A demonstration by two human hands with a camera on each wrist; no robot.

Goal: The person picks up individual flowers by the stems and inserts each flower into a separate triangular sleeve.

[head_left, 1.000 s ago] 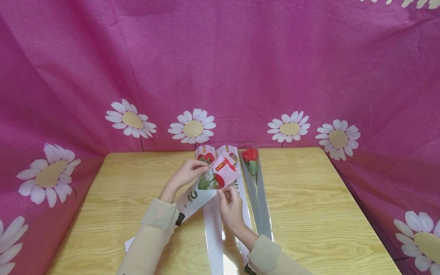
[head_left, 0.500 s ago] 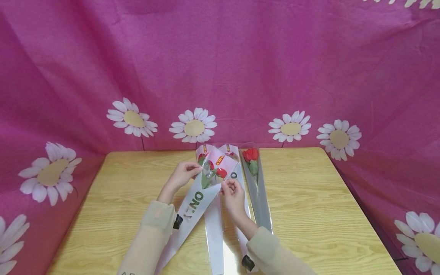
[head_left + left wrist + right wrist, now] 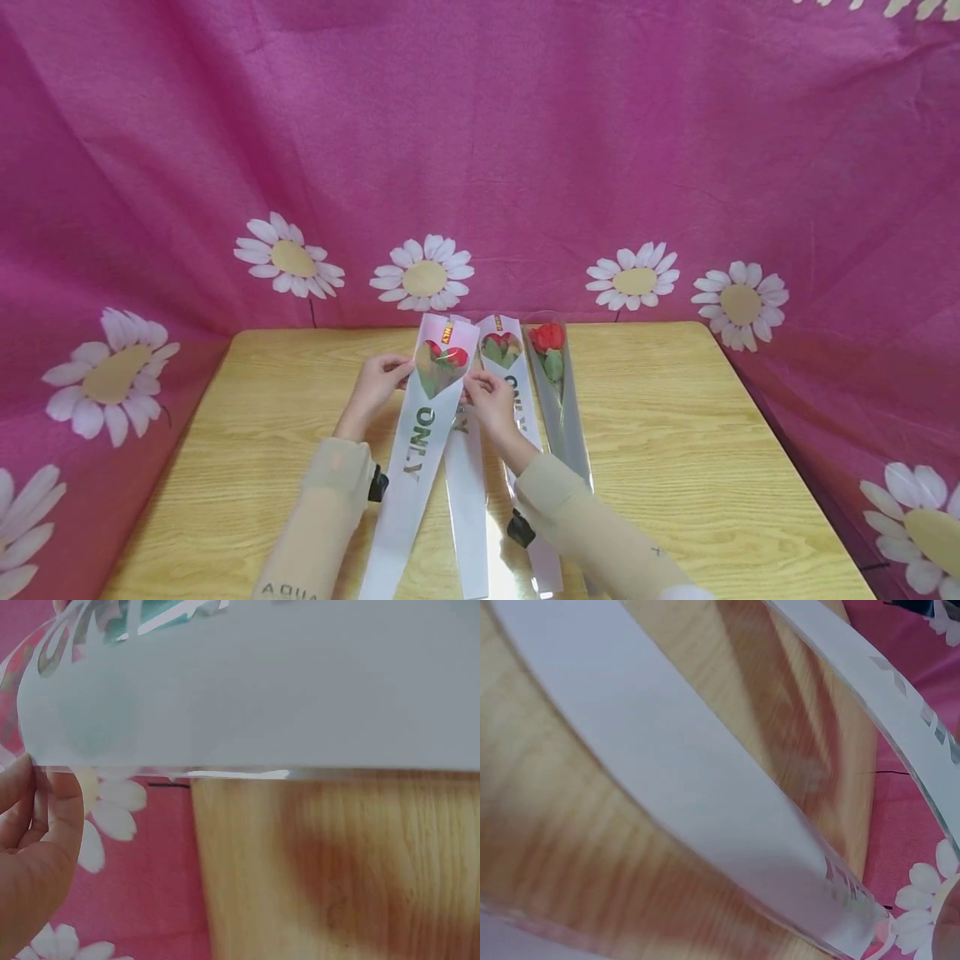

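Observation:
Both hands hold up a rose in a long white sleeve [image 3: 408, 467], with a heart-shaped window and "ONLY" lettering. My left hand [image 3: 375, 390] pinches its left edge near the heart; the left wrist view shows thumb and fingers on the edge of the sleeve [image 3: 247, 697]. At the opposite edge, my right hand [image 3: 493, 410] pinches it just below the heart. Beneath lies a second white-sleeved rose [image 3: 467, 508], its upper part covered by the held one. Another white-sleeved rose [image 3: 502, 348] lies to the right, partly behind my right hand and forearm.
A rose in a clear and grey sleeve [image 3: 551, 362] lies farthest right among the flowers. The wooden table [image 3: 675, 433] meets a magenta cloth [image 3: 517, 150] printed with white daisies behind and at the sides. Light glares off the table near the front.
The held sleeve has swung from a slant to nearly upright along the table, its heart end shifting left over the second rose. Both hands moved left with it, still pinching its edges.

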